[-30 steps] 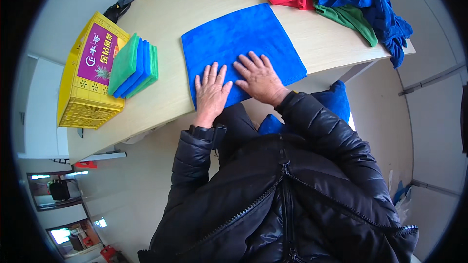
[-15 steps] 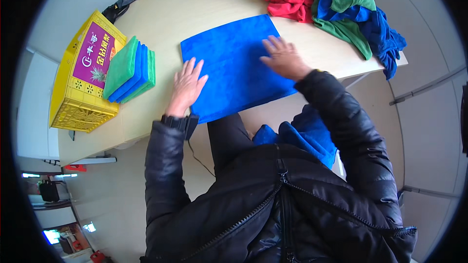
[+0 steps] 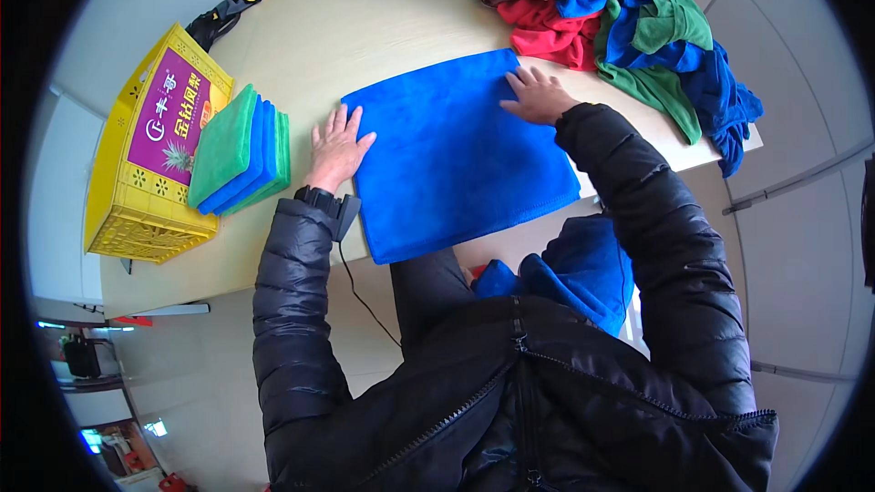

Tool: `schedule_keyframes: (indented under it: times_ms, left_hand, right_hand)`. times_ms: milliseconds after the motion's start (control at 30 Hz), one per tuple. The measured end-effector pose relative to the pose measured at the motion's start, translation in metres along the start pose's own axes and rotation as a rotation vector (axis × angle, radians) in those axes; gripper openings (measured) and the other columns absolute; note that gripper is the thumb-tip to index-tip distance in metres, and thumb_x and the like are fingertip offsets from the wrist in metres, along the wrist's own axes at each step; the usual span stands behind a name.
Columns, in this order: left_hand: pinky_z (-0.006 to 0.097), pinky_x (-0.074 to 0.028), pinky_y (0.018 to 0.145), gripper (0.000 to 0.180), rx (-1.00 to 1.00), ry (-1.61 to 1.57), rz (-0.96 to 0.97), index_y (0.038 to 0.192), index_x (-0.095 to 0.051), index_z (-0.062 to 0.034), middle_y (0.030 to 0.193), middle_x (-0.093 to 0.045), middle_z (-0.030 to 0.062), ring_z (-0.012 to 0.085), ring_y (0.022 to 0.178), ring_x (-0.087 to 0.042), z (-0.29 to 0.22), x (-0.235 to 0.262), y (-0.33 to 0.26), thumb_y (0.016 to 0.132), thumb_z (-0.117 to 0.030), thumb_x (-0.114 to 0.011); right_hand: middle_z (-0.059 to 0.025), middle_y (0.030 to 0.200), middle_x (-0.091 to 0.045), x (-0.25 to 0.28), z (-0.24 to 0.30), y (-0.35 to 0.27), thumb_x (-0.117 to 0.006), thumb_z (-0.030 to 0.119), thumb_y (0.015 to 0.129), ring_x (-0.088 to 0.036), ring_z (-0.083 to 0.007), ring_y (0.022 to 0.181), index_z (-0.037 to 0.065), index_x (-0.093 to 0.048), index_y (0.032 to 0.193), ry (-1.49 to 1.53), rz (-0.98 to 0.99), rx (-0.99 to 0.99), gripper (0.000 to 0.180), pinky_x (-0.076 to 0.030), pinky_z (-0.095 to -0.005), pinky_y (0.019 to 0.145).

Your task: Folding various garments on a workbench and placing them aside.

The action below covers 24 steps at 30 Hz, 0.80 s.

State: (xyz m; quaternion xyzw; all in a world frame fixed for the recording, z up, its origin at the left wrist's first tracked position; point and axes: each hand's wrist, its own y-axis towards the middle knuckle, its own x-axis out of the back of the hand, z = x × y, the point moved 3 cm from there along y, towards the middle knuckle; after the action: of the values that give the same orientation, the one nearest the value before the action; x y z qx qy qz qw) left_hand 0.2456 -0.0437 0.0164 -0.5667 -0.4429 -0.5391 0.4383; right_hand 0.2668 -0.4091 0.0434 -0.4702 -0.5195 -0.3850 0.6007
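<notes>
A blue towel (image 3: 456, 164), folded flat into a rough square, lies before me with its near edge hanging over the table's front. My left hand (image 3: 337, 149) rests at the towel's left edge, fingers stretched and slightly apart. Across from it, my right hand (image 3: 540, 97) touches the upper right edge with its fingers spread. Neither hand grips anything. To the left, a leaning stack of folded green and blue towels (image 3: 244, 150) stands against a yellow crate.
The yellow plastic crate (image 3: 150, 214) with a purple label sits at the table's left. A heap of loose green, red, brown and blue cloths (image 3: 629, 27) covers the back right and droops over the edge. More blue cloth (image 3: 583, 264) lies below the table near my lap.
My right hand has moved from the towel's surface outward to its right edge. My left hand has shifted slightly toward the left edge. The whole view has tilted a little.
</notes>
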Motion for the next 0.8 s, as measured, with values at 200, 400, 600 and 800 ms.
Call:
schedule_keyframes:
  times_ms: [200, 400, 600, 800]
  left_hand:
    - [0.058, -0.008, 0.122, 0.074, -0.059, -0.039, -0.029, 0.16, -0.023, -0.024, 0.167, -0.014, 0.0092, 0.0318, 0.154, -0.013, -0.018, -0.013, 0.043, 0.098, -0.062, -0.04]
    - [0.059, -0.01, 0.121, 0.074, -0.03, -0.109, -0.005, 0.159, -0.023, -0.0233, 0.167, -0.015, 0.0101, 0.0318, 0.154, -0.011, -0.015, -0.019, 0.04, 0.099, -0.064, -0.037]
    - [0.061, -0.011, 0.12, 0.075, -0.002, -0.133, 0.0, 0.159, -0.023, -0.0232, 0.167, -0.015, 0.0106, 0.0324, 0.154, -0.012, -0.018, -0.013, 0.037, 0.099, -0.065, -0.037]
    - [0.064, -0.011, 0.119, 0.076, -0.141, -0.076, -0.126, 0.158, -0.027, -0.0215, 0.165, -0.021, 0.0123, 0.034, 0.153, -0.016, -0.033, 0.0, -0.044, 0.097, -0.063, -0.045]
  right_hand:
    - [-0.0095, 0.165, -0.023, -0.007, 0.052, 0.054, -0.039, 0.064, 0.098, -0.018, -0.0364, 0.152, 0.02, -0.026, 0.159, 0.091, -0.05, 0.094, 0.077, -0.02, -0.0576, 0.119]
    - [-0.0085, 0.166, -0.019, -0.016, 0.027, 0.06, -0.037, 0.067, 0.097, -0.014, -0.0358, 0.153, 0.023, -0.023, 0.159, 0.069, -0.012, 0.003, 0.078, -0.014, -0.0564, 0.121]
    - [-0.0081, 0.167, -0.016, -0.023, -0.024, 0.034, -0.037, 0.069, 0.096, -0.013, -0.0359, 0.153, 0.022, -0.023, 0.16, 0.098, -0.007, -0.124, 0.081, -0.015, -0.0574, 0.121]
    - [-0.0147, 0.164, -0.022, -0.022, -0.03, -0.053, -0.046, 0.063, 0.097, -0.019, -0.0379, 0.151, 0.014, -0.022, 0.159, -0.047, -0.184, 0.067, 0.083, -0.021, -0.0568, 0.12]
